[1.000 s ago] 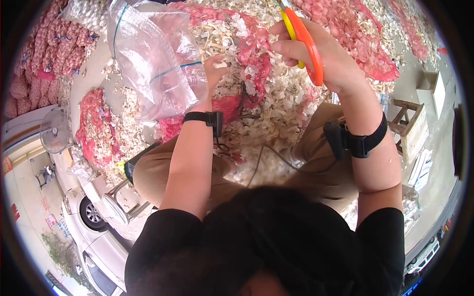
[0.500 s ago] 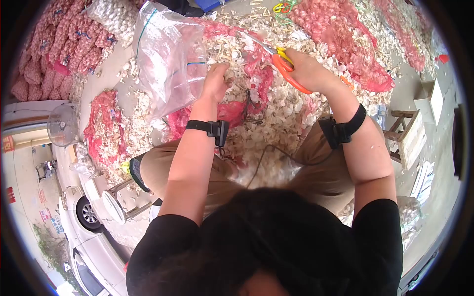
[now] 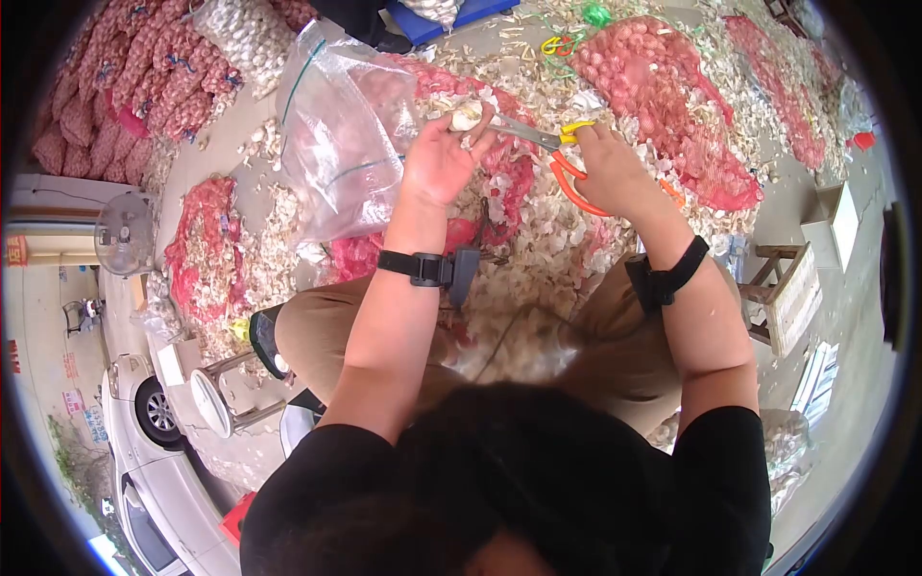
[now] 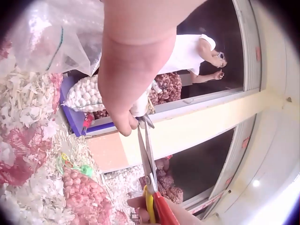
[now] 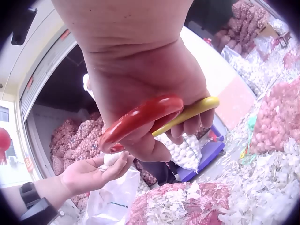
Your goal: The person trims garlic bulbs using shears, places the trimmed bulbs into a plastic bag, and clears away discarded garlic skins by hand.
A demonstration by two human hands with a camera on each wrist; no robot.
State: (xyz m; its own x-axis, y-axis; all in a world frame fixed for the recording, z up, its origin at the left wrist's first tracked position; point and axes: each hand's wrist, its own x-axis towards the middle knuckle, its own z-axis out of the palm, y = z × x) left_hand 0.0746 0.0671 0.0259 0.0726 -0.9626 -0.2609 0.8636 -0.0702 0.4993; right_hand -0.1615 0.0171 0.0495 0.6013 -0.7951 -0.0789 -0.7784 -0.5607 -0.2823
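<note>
Just to the right of the clear plastic bag (image 3: 336,144), as the head view showed it, a garlic bulb (image 3: 467,116) sat in the left hand (image 3: 442,163), palm turned up, thumb and fingers pinching it near their tips. Farther to the right of the bag, the right hand (image 3: 610,173) gripped the orange and yellow scissors (image 3: 551,140) by their handles, with the blades (image 3: 521,130) pointing back toward the bag and ending at the bulb. From the left wrist the blades appeared slightly parted; whether they touched the bulb could not be told. Garlic skins (image 3: 547,226) lay heaped to the right of the bag. The step in hand looked like trimming the bulb. Doing it well seemed to call for a firm pinch, with the left fingertips drawn clear of the blades, since they were very near. The part to be cut was best seated well between the blades, and the squeeze kept short and steady to avoid nicking the cloves.
</note>
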